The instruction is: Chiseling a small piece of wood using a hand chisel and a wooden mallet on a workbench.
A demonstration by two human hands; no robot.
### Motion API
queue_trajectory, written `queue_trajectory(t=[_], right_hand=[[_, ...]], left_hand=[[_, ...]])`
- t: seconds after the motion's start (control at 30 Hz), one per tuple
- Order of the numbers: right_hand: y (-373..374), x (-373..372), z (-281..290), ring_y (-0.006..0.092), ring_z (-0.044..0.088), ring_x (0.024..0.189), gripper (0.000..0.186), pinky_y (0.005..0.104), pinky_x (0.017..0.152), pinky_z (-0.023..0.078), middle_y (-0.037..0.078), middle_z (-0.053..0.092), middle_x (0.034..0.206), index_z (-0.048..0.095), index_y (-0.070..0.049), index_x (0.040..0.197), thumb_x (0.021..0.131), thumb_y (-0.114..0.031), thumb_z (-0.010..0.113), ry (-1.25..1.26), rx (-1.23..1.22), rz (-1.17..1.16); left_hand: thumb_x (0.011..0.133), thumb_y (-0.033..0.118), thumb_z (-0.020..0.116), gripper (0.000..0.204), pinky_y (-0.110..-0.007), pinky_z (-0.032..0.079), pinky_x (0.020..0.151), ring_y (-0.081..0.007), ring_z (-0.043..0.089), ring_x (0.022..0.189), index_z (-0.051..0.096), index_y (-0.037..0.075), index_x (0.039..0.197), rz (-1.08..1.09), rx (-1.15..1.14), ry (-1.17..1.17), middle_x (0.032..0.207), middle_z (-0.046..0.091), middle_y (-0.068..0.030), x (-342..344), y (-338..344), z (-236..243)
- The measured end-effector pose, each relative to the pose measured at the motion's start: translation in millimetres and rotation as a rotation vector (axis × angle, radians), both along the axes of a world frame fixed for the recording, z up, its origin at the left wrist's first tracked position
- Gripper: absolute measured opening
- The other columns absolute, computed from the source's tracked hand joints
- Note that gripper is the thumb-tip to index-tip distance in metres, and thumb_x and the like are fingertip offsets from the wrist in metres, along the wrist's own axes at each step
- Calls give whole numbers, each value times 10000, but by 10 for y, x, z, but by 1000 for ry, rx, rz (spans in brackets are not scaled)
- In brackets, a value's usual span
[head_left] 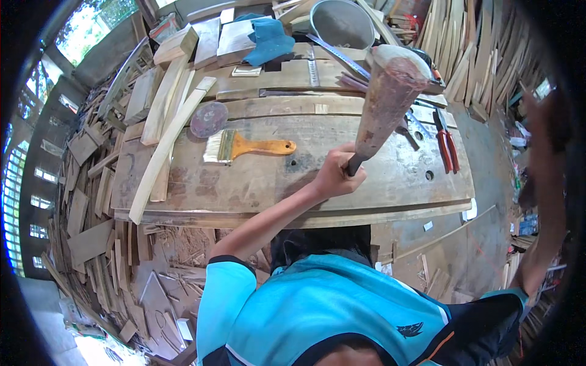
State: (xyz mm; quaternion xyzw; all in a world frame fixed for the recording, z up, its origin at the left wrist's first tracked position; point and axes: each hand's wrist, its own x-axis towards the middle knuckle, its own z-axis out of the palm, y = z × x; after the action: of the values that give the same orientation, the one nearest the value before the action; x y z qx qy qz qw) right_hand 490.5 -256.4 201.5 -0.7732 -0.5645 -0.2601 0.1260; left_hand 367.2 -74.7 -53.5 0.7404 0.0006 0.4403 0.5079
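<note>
My left hand [340, 175] is closed around the dark, narrow lower end of a tapered tool with a reddish-brown, worn, cone-shaped body [390, 100]. The tool stands steeply over the workbench, its broad pale top toward me; its lower tip is hidden by my fist. Out at the far right, my right hand [547, 116] is raised at the dark rim of the view, blurred, so its fingers and anything in them cannot be made out. Left of my left hand, a flat paintbrush [253, 148] with an orange-brown handle lies on the bench.
The wooden workbench [244, 189] also carries a round purplish disc [209, 119], long wood strips [168, 146], red-handled pliers [447, 143], a blue cloth [268, 41] and a grey bucket [343, 24]. Scrap wood [91, 244] is heaped on the left; upright planks [464, 49] stand at the back right.
</note>
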Motion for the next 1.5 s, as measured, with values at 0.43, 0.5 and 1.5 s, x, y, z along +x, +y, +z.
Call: queue_trajectory(t=[0.43, 0.5, 1.5], right_hand=[[-36, 73, -26, 221, 529, 996, 533, 288, 822, 432, 176, 528, 1078, 365, -64, 1260, 807, -234, 589, -25, -37, 85], [36, 1, 53, 223, 527, 1003, 535, 288, 826, 431, 179, 527, 1080, 363, -63, 1262, 808, -233, 587, -119, -82, 168], [21, -175, 10, 194, 563, 920, 485, 261, 763, 448, 110, 547, 1041, 415, -69, 1214, 800, -238, 602, 21, -2, -33]], left_hand=[[571, -32, 525, 210, -306, 329, 496, -213, 436, 556, 328, 11, 516, 51, 12, -14, 562, 410, -85, 1, -35, 66], [572, -31, 525, 214, -305, 325, 494, -213, 432, 552, 324, 12, 514, 36, -1, -19, 561, 407, -85, -3, -9, 53], [635, -67, 506, 255, -280, 500, 582, -74, 381, 426, 316, 15, 485, 54, 49, 9, 457, 328, -12, -6, -19, 74]])
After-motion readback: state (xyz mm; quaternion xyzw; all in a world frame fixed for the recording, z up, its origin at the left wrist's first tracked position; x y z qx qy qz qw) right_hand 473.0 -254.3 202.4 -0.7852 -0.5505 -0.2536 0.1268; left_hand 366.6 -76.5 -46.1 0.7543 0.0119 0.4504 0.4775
